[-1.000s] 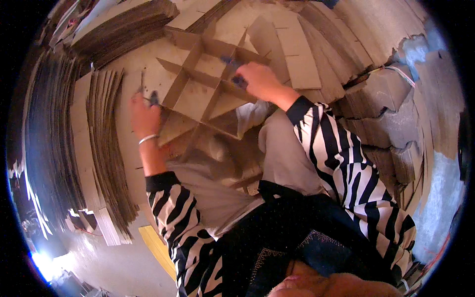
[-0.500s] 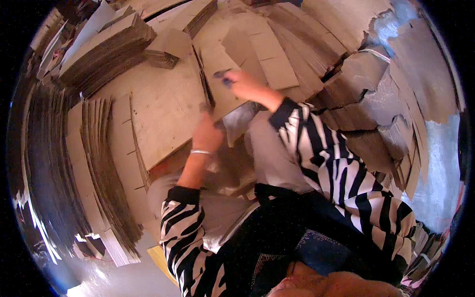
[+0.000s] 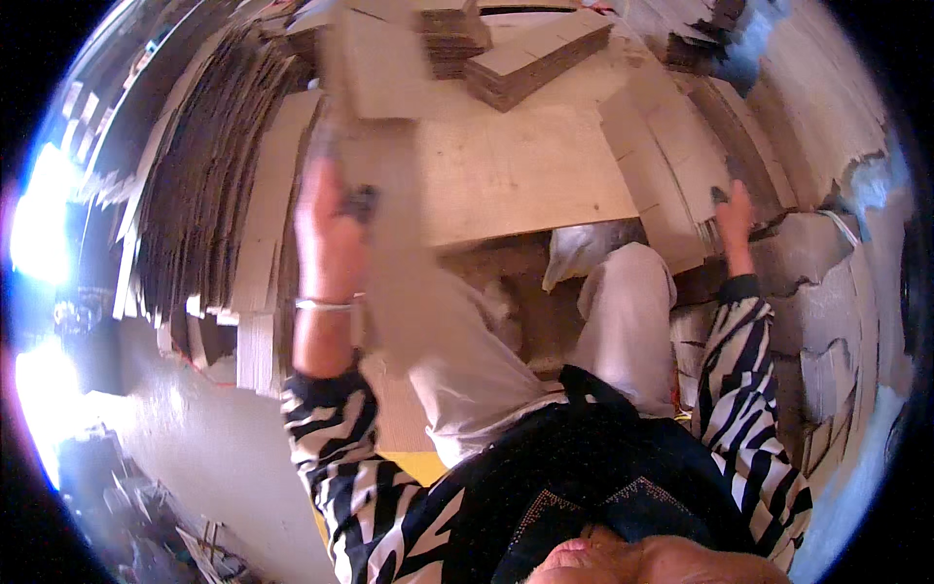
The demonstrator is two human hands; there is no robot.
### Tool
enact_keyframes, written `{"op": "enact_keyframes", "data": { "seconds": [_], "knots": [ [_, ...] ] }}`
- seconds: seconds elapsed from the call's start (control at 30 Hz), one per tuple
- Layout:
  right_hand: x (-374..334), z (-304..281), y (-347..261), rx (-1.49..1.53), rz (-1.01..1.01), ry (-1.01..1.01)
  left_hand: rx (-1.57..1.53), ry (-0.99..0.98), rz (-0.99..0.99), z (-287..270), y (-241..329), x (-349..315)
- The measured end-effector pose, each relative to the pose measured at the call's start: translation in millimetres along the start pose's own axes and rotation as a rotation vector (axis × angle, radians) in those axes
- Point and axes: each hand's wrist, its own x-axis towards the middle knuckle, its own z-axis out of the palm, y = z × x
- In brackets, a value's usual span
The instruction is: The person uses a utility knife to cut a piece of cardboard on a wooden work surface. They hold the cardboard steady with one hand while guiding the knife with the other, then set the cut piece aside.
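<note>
My left hand [image 3: 329, 229], blurred by motion, is closed on the edge of a long brown cardboard sheet [image 3: 394, 234]. The sheet stands above my left thigh and overlaps the left side of a pale wooden board [image 3: 520, 170]. Dark coverings show on the fingertips. Over on the right, my right hand [image 3: 736, 216] lies at the edge of some slotted cardboard pieces [image 3: 671, 156]. Its thumb and a finger are apart, and a dark covering shows on one tip; its other fingers are hard to make out.
A thick row of cardboard sheets [image 3: 209, 165] stands at the left. Beyond the board lies a stack of slotted cardboard strips [image 3: 540, 58]. A clear plastic bag [image 3: 589, 248] hangs below the board's near edge. More cardboard stacks [image 3: 827, 263] rise at the right.
My hands have moved apart from the board: the left to the left with a cardboard sheet in it, the right over to the pieces at the right. The whole view has turned.
</note>
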Motion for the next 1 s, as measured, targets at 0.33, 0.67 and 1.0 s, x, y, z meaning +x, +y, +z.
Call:
{"op": "enact_keyframes", "data": {
  "seconds": [0.33,0.67,1.0],
  "knots": [
    [-0.4,5.7,-21.5,0.457,0.355,-0.131,1.591,-0.081,-0.032,-149.5,-148.5,0.1],
    [4.2,-29.8,-61.2,0.472,0.246,-0.104,1.072,-0.218,-0.056,-143.4,-78.1,6.9],
    [15.8,-52.6,-66.4,0.656,0.363,-0.032,1.12,-0.084,-0.109,47.4,-167.5,24.1]
  ]
}}
